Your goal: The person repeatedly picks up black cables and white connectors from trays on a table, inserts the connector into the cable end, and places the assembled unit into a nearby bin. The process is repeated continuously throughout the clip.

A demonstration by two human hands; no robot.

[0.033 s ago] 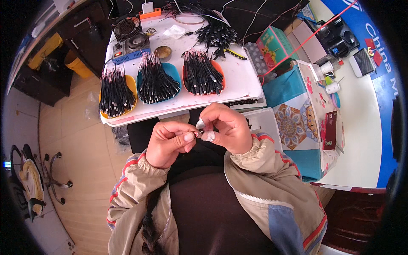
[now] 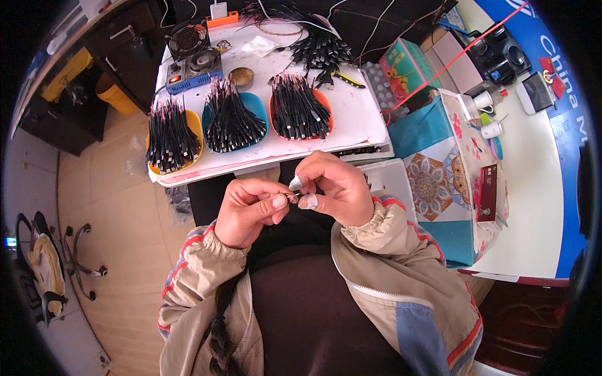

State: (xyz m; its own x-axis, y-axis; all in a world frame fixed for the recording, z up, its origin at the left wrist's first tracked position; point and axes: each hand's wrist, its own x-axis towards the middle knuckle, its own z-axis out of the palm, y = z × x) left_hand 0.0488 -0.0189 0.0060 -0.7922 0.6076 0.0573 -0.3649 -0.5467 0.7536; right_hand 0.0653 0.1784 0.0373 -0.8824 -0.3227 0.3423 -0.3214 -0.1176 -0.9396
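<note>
"At near centre, L hand (image 2: 251, 212) & R hand (image 2: 342, 191) almost meet, just short of the bench (image 2: 355, 128); what's btwn 'em?"

"Small wire piece (image 2: 291, 198), pinkish strands at its L end, dark bit to the R; it's right btwn the fingertips, mostly hidden; can't tell its full shape."

"L fingers?"

"Thumb & index pinched on the strands, no gap visible; the others curl in loosely."

"R fingers?"

"Thumb & index slightly apart, white wraps (image 2: 295, 183) on both tips, close about the dark end; can't tell if they grip it."

"& on the bench?"

"3 trays in a row along the near edge: yellow tray (image 2: 197, 130) L, blue tray (image 2: 256, 106) mid, orange-red tray (image 2: 323, 100) R; each w/ a stack of black cables (image 2: 169, 143), plugs facing near, pinkish wire ends far."

"Farther back?"

"Far L, blue box (image 2: 204, 80) w/ a knob; round tin (image 2: 241, 76) just R of it; far R, heap of loose cables (image 2: 320, 51), yellow-&-black tool (image 2: 348, 80) by its near R side; white tissue (image 2: 258, 46) btwn box & heap."
</note>
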